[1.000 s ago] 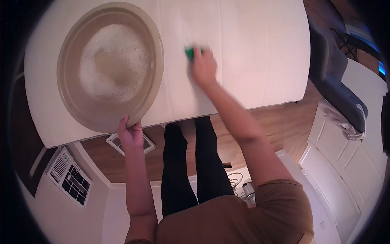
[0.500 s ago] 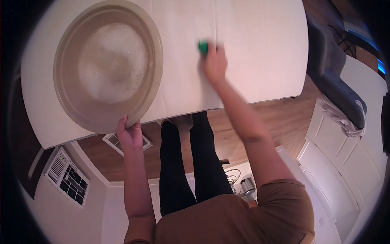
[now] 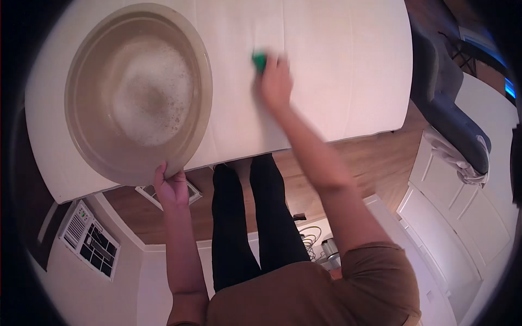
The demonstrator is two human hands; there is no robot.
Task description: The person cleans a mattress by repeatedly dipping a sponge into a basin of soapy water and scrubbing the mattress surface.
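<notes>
A wide beige basin (image 3: pixel 201 130) of water stands on a white, seamed surface like a mattress (image 3: pixel 337 70). White suds (image 3: pixel 163 70) float in the water. My left hand (image 3: pixel 173 187) grips the basin's near rim, thumb on top and fingers bent beneath. To the right of the basin, my right hand (image 3: pixel 277 81) is low over the white surface, closed around a small green object (image 3: pixel 259 61). Motion blurs it, and I cannot tell whether it is a sponge or a brush. Its underside is hidden.
The white surface's near edge runs just before my legs (image 3: pixel 234 217). A dark grey chair (image 3: pixel 446 108) with a light cloth (image 3: pixel 462 163) stands at the right. An air conditioner (image 3: pixel 89 239) is at lower left, and a metal canister (image 3: pixel 329 247) and cables are behind me.
My right hand has moved left with the green object, nearer to the basin. The basin appears slightly lower and farther left in view, and the suds have shifted. My left hand keeps its rim grip.
</notes>
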